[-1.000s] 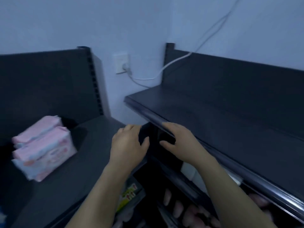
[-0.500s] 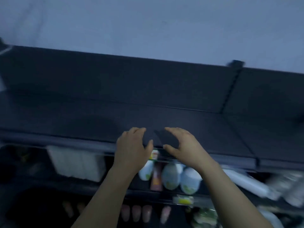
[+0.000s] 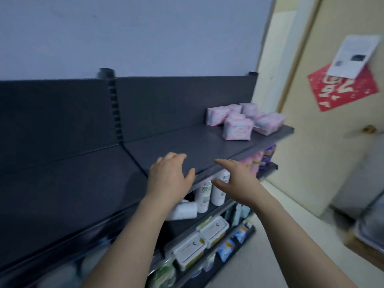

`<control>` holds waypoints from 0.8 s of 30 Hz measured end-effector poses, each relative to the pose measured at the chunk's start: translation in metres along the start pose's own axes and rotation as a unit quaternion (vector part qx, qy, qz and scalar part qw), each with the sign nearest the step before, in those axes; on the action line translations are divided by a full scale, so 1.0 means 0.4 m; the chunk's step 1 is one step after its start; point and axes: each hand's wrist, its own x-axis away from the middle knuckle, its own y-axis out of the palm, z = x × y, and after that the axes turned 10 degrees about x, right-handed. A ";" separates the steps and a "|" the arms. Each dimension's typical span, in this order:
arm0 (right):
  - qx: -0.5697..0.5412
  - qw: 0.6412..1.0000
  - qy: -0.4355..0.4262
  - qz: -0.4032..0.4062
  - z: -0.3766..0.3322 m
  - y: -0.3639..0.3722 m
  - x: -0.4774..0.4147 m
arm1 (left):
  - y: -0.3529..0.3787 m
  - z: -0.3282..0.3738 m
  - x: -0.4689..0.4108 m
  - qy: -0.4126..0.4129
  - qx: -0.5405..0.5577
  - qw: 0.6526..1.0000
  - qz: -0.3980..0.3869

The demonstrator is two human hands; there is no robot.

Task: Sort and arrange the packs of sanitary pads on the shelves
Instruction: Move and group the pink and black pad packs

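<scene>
Several pink and white packs of sanitary pads (image 3: 239, 126) lie in a loose heap at the far right end of the dark top shelf (image 3: 187, 146). One pack (image 3: 216, 115) stands tilted at the back left of the heap, another (image 3: 269, 122) lies flat near the shelf's right edge. My left hand (image 3: 169, 176) hovers over the shelf's front edge, fingers apart, holding nothing. My right hand (image 3: 235, 179) is beside it, just past the edge, also open and empty. Both hands are well short of the packs.
White bottles (image 3: 209, 192) stand on the shelf below, one lying on its side (image 3: 182, 210). Lower shelves hold white wipe boxes (image 3: 199, 242) and blue packets (image 3: 230, 244). Pink and purple bottles (image 3: 259, 163) sit at the right end. A cream door (image 3: 332, 142) with a red sign (image 3: 342, 88) is to the right.
The view has swung from the left corner shelves, along the bare top shelf, to its right end where the heap of packs appears. Both hands stayed open and empty in front of me.
</scene>
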 end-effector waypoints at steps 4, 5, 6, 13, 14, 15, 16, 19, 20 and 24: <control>0.014 0.998 0.052 0.014 0.130 -0.036 -0.075 | 0.096 0.067 -0.159 0.035 0.014 0.999 -0.033; 0.013 0.998 0.063 0.018 0.156 -0.043 -0.098 | 0.119 0.080 -0.199 0.041 0.018 0.998 -0.042; 0.011 0.997 0.074 0.022 0.182 -0.048 -0.122 | 0.141 0.091 -0.240 0.045 0.022 0.997 -0.051; 0.011 0.990 0.135 0.031 0.359 -0.067 -0.275 | 0.271 0.150 -0.487 0.057 0.039 0.992 -0.102; 0.013 0.989 0.142 0.034 0.384 -0.067 -0.291 | 0.291 0.157 -0.516 0.059 0.037 0.992 -0.108; 0.012 0.988 0.148 0.038 0.410 -0.067 -0.307 | 0.314 0.164 -0.543 0.059 0.036 0.991 -0.115; 0.010 0.987 0.153 0.040 0.434 -0.066 -0.322 | 0.336 0.171 -0.568 0.059 0.035 0.990 -0.122; 0.012 0.986 0.161 0.035 0.509 -0.063 -0.370 | 0.405 0.188 -0.636 0.051 0.042 0.989 -0.136; 0.014 0.986 0.160 0.034 0.535 -0.063 -0.390 | 0.428 0.193 -0.659 0.051 0.039 0.989 -0.137; 0.012 0.989 0.143 0.034 0.662 -0.062 -0.490 | 0.521 0.207 -0.754 0.046 -0.005 0.988 -0.148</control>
